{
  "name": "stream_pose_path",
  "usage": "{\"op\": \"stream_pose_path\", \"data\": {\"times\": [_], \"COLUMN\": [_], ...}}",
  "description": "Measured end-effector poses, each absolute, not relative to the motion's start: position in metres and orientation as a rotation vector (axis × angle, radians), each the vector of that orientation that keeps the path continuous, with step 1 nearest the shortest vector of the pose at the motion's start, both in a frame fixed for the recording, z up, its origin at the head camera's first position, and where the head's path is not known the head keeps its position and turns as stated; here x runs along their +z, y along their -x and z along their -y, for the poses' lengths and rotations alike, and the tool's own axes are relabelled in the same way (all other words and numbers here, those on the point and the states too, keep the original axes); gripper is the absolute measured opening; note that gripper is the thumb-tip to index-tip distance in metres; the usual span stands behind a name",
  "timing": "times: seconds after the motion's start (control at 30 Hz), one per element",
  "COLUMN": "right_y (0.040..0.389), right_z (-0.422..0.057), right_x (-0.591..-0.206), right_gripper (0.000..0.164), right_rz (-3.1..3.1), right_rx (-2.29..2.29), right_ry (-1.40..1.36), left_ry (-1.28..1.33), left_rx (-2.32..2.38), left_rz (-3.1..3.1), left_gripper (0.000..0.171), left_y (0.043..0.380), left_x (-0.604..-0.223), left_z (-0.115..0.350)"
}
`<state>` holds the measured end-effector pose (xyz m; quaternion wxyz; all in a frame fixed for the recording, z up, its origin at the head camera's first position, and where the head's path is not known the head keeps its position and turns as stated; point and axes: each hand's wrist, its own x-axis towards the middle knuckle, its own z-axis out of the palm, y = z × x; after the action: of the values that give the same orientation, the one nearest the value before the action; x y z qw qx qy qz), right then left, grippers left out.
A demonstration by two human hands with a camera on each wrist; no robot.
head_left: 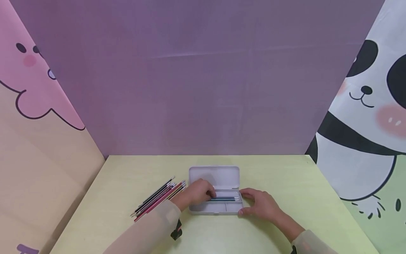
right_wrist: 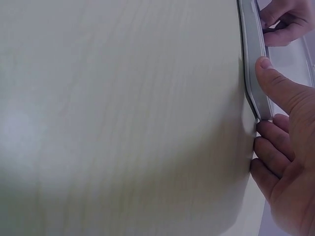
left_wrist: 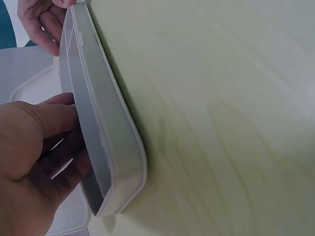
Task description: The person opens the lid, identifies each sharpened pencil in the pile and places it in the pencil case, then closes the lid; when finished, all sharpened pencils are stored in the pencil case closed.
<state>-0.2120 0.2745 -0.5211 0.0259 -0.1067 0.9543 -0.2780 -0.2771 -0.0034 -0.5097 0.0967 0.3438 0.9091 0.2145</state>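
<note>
A white pencil case (head_left: 206, 209) lies on the table with its lid (head_left: 219, 173) folded back. Several dark pencils (head_left: 223, 199) rest lengthwise in its rear compartment. My left hand (head_left: 198, 192) reaches into that compartment, fingers curled down at the pencils' left end; the case wall hides its fingertips in the left wrist view. At the case's right end, my right hand (head_left: 263, 204) holds it steady, thumb (right_wrist: 273, 81) against the front corner and the other fingers around the end and back. A divider splits the front compartment.
Left of the case, a loose bundle of pencils (head_left: 158, 199), black, red and yellowish, lies slanted on the pale wooden table (head_left: 279, 176). Behind the table stands a purple panel (head_left: 203, 88), with cartoon-printed walls on both sides.
</note>
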Motion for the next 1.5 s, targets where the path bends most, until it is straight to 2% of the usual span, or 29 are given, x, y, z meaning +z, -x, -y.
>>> {"op": "stream_pose_path", "data": {"times": [0.5, 0.77, 1.07, 1.17, 1.3, 1.5], "right_y": [0.211, 0.209, 0.211, 0.211, 0.211, 0.213], "right_z": [-0.275, -0.273, -0.274, -0.274, -0.275, -0.274], "right_x": [-0.522, -0.522, -0.521, -0.521, -0.521, -0.521], "right_gripper": [0.076, 0.076, 0.077, 0.078, 0.078, 0.079], "right_rz": [-2.954, -2.940, -2.959, -2.960, -2.959, -2.960], "right_rx": [-0.861, -0.873, -0.853, -0.843, -0.844, -0.829], "right_ry": [0.330, 0.305, 0.329, 0.345, 0.350, 0.367], "left_ry": [-1.043, -0.985, -0.826, -0.764, -0.681, -0.568], "left_rx": [0.514, 0.806, 1.153, 1.195, 1.224, 1.237], "left_rz": [-2.767, -2.605, -2.455, -2.454, -2.428, -2.385], "left_gripper": [0.016, 0.013, 0.026, 0.025, 0.022, 0.028], "left_y": [0.268, 0.270, 0.283, 0.288, 0.295, 0.301], "left_x": [-0.507, -0.503, -0.468, -0.462, -0.464, -0.477], "left_z": [0.004, 0.026, 0.090, 0.117, 0.155, 0.205]}}
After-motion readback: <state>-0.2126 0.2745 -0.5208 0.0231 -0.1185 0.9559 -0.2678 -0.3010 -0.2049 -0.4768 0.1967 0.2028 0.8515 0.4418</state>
